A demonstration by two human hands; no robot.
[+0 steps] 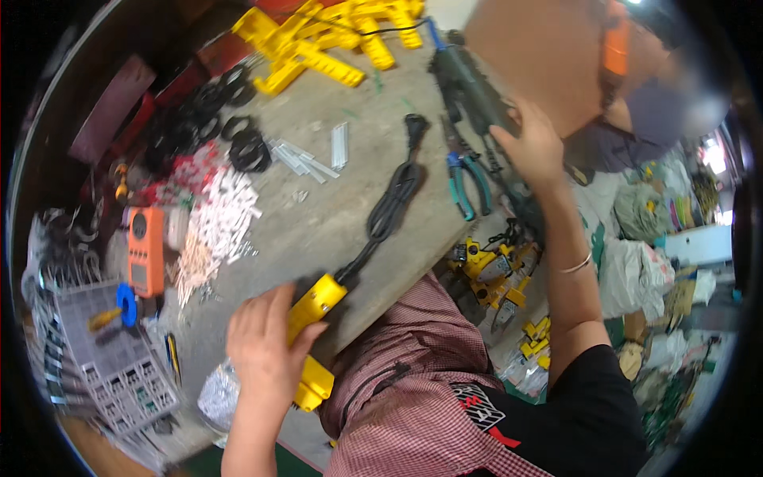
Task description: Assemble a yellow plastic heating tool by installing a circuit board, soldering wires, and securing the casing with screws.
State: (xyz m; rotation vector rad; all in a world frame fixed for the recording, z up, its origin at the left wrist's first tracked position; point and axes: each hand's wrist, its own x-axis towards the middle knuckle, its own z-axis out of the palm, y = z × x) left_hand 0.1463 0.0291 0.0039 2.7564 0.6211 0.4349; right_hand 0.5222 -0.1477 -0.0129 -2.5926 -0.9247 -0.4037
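Observation:
My left hand (266,334) is closed around a long yellow plastic housing (322,296), which lies tilted at the table's near edge. A black cord (389,203), folded into a bundle, runs from its far end up to a black plug (415,127). Further right, my right hand (534,147) is beside a dark, long-bodied tool (470,83) with a blue tip. Its thumb and fingers are apart; whether they touch the tool is hard to tell. Teal-handled pliers (467,179) lie left of that hand.
Yellow housings (334,40) are heaped at the back. Black cable coils (248,147), metal strips (340,145) and small white parts (226,211) lie left, near an orange meter-like device (146,250) and a compartment tray (131,381). An orange tool (614,48) is at upper right.

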